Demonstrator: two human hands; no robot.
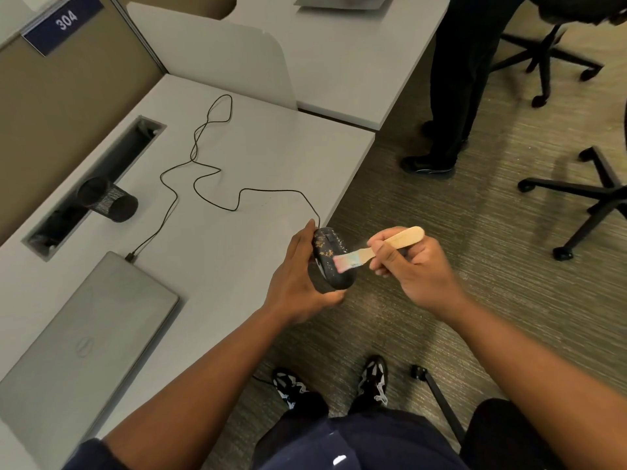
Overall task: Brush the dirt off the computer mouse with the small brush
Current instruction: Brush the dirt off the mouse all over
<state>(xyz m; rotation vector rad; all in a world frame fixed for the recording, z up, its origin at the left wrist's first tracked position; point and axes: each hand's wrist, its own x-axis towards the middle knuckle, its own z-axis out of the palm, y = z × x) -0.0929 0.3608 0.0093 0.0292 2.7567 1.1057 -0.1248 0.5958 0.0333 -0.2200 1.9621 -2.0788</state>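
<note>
Head view is showing me both hands working just past the counter [258, 157] edge, over the carpet. I am closing my right hand [412, 266] around the pale wooden handle of the small brush [369, 251], and its pinkish bristles are touching the top of the computer mouse [330, 261]. I am cupping my left hand [298, 276] around the mouse from the side and below, fingers curled under it, keeping it tilted toward the brush. Golden specks of dirt are sitting on the mouse's dark upper shell, mostly on the part farther from me.

Outward from there, the black cable [210, 157] is running from the mouse in loose loops across the counter to the closed grey laptop [84, 337].

I judge the main risk to be the cable: since I am holding the mouse off the counter edge, a stronger stroke or a pull away could be tugging the plug at the laptop. Dirt is also likely falling onto the carpet rather than the counter.

My left fingers are mostly hidden under the mouse, and the bristles are blurred, so I cannot tell how hard they are pressing.
</note>
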